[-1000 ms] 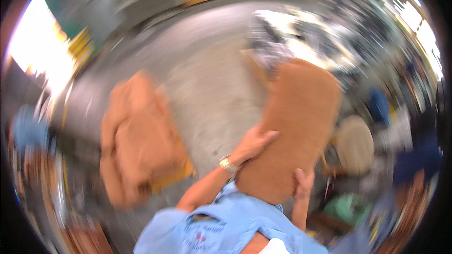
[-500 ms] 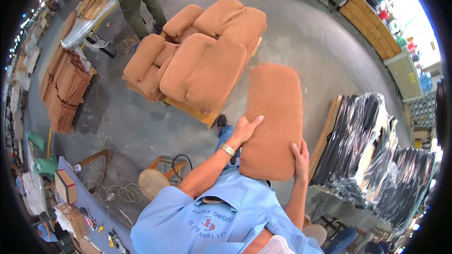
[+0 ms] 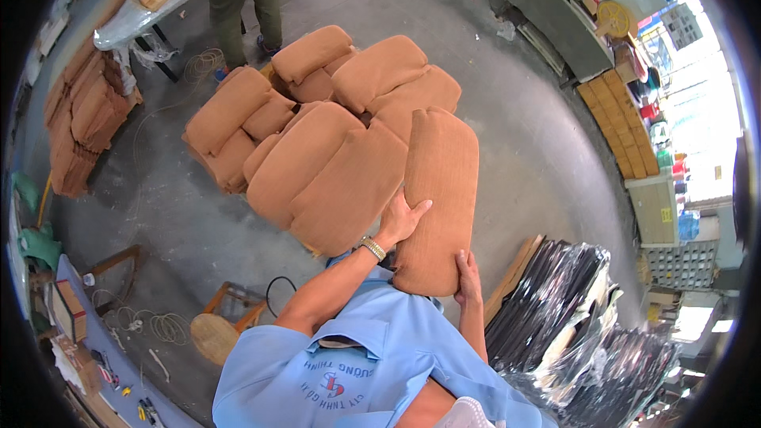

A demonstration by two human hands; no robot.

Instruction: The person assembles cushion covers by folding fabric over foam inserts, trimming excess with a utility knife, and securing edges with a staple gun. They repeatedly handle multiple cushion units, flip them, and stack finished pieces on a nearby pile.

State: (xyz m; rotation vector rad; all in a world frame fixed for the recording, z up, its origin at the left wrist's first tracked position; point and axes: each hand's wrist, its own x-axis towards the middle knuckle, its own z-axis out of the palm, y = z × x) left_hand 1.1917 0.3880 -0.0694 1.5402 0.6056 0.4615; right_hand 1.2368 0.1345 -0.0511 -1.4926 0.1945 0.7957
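A long brown fabric-covered cushion (image 3: pixel 441 182) is held upright in front of my body, its far end overlapping the edge of a cushion pile. My left hand (image 3: pixel 403 220), with a watch at the wrist, grips its left side, thumb across the face. On the right edge, near the lower end, my right hand (image 3: pixel 468 276) clasps it with the fingers partly hidden behind. Just beyond, brown cushions (image 3: pixel 305 166) of the same cloth are stacked in several piles on a pallet, mostly covered by them.
Wrapped stacks of dark sheets (image 3: pixel 547 301) stand at my right. A round wooden stool (image 3: pixel 214 338) and coiled hose (image 3: pixel 158 325) lie left. Another person's legs (image 3: pixel 244 8) are beyond the piles, near a plastic-covered table (image 3: pixel 151 12). More brown pieces (image 3: pixel 91 115) are stacked far left.
The cushion has shifted left and turned more edge-on, now closer to the piles. Both hands keep their hold. My view has moved nearer to the stacked cushions.
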